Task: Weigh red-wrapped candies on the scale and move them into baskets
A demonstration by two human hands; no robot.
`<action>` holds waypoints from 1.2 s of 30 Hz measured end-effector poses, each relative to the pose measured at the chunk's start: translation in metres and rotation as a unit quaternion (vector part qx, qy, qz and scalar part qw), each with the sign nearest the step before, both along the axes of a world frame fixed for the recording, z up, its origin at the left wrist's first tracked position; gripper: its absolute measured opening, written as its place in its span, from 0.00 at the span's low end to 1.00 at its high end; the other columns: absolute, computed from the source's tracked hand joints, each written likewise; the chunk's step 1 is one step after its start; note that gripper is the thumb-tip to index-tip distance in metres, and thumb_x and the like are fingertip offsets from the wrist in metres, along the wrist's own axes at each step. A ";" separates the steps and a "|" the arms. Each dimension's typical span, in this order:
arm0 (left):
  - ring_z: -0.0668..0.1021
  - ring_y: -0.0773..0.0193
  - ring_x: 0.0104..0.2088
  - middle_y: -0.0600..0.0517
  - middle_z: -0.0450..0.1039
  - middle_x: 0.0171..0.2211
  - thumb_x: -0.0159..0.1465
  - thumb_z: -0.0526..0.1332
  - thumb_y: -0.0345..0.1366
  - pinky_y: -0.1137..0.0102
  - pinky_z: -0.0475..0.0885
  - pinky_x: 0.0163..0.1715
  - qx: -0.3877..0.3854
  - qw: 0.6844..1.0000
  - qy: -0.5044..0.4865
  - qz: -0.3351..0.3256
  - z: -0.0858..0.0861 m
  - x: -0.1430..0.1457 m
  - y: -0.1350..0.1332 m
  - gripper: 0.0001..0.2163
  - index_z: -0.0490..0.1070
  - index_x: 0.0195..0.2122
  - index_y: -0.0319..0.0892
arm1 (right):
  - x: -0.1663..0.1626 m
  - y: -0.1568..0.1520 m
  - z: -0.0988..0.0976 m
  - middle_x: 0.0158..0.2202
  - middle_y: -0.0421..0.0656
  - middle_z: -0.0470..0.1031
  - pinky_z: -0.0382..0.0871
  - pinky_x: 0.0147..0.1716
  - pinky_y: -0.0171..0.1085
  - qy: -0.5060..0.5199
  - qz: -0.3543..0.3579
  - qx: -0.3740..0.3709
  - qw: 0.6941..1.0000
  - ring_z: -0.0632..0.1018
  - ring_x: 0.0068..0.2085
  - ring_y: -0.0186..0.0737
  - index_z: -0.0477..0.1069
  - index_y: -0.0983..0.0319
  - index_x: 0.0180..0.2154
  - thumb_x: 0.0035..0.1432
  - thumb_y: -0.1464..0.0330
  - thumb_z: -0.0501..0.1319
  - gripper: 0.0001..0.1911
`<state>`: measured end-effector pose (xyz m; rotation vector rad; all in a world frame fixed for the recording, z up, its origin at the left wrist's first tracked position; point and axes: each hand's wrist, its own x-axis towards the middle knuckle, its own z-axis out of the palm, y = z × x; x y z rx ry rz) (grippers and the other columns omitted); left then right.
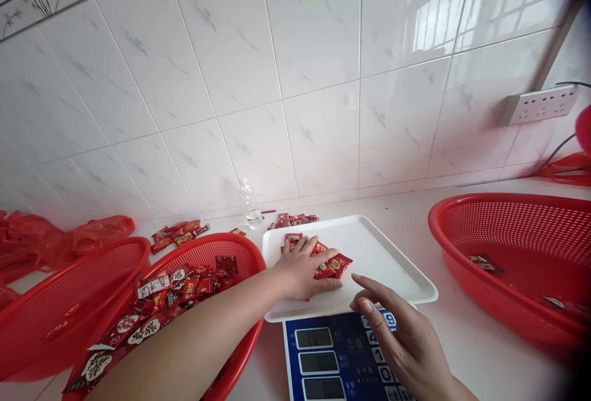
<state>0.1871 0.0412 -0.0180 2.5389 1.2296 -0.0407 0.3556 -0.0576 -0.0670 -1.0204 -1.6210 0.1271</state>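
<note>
My left hand lies with its fingers spread over several small red candy packets in the white tray of a weighing scale. Part of the packets is hidden under the palm. Over the scale's blue keypad panel hovers my right hand, its thumb and forefinger apart and nothing visible between them; its other fingers are curled. Beneath my left forearm stands a red basket filled with red and dark wrapped packets.
On the right sits another red basket with a few packets inside. A third red basket and red plastic bags are at the left. Loose packets and a clear bottle lie along the tiled wall, which carries a socket strip.
</note>
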 end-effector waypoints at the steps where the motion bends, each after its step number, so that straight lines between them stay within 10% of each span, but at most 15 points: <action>1: 0.39 0.42 0.65 0.50 0.35 0.68 0.57 0.49 0.64 0.39 0.36 0.58 0.002 1.000 -0.002 -0.006 0.000 -0.001 0.001 0.34 0.48 0.63 0.60 | 0.000 0.000 0.000 0.27 0.39 0.77 0.73 0.29 0.29 -0.001 0.002 0.001 1.000 0.79 0.28 0.33 0.68 0.58 0.47 0.62 0.63 0.53 0.13; 13: 0.44 0.43 0.65 0.50 0.43 0.66 0.53 0.63 0.41 0.44 0.41 0.60 -0.024 0.999 -0.019 -0.034 0.014 -0.009 0.003 0.26 0.63 0.54 0.52 | -0.001 0.001 0.000 0.27 0.38 0.77 0.72 0.27 0.26 0.005 0.017 0.012 1.000 0.79 0.28 0.32 0.68 0.57 0.47 0.62 0.64 0.53 0.13; 26: 0.50 0.45 0.64 0.44 0.49 0.64 0.58 0.49 0.62 0.49 0.46 0.60 -0.007 0.996 -0.035 0.077 0.000 -0.014 0.035 0.35 0.55 0.61 0.47 | 0.001 0.002 -0.003 0.27 0.40 0.77 0.73 0.28 0.27 0.004 0.013 -0.014 1.000 0.79 0.28 0.33 0.69 0.59 0.46 0.62 0.62 0.53 0.14; 36: 0.65 0.45 0.56 0.46 0.61 0.57 0.52 0.54 0.65 0.53 0.62 0.52 0.008 1.000 -0.021 0.021 0.008 -0.001 0.022 0.35 0.61 0.56 0.51 | 0.000 0.001 0.000 0.26 0.39 0.76 0.73 0.28 0.27 -0.005 0.015 -0.006 1.000 0.79 0.28 0.32 0.69 0.59 0.46 0.62 0.62 0.53 0.13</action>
